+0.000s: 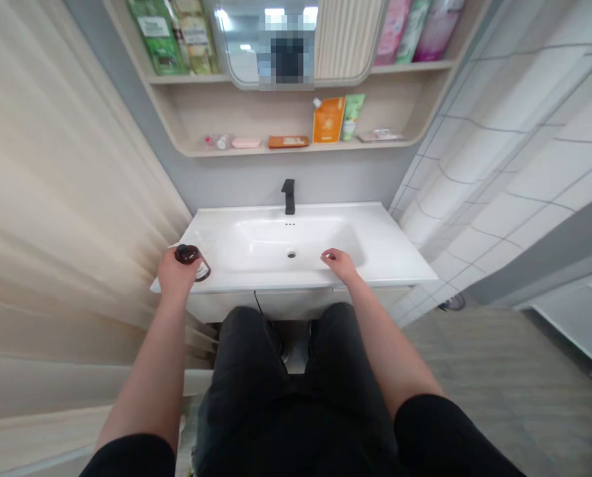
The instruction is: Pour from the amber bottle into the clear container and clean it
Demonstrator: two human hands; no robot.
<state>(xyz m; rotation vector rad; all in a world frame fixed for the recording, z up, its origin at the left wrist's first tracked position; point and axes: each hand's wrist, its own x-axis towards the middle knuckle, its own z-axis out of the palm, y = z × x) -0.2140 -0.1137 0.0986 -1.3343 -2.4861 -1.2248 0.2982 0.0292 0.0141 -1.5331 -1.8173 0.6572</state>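
Note:
At the left end of the white washbasin counter, my left hand [174, 271] is wrapped round a dark brown bottle [191, 254] with a black top and a pale label. The bottle leans to one side over the counter near its front edge. Over the front right part of the sink basin [256, 248] hovers my right hand [342, 264]. Its fingers are curled together, and whatever they may hold is hidden or too small to name. A black faucet [289, 197] stands behind the basin, centred above the drain [291, 254].
Above the sink hangs a shelf unit [201, 152] with an orange pouch [328, 120], a green tube [352, 117] and a pink bar-shaped item [246, 142]. A mirror [241, 43] fronts it. Curtains [77, 165] border the left; a tiled wall [494, 192] stands right.

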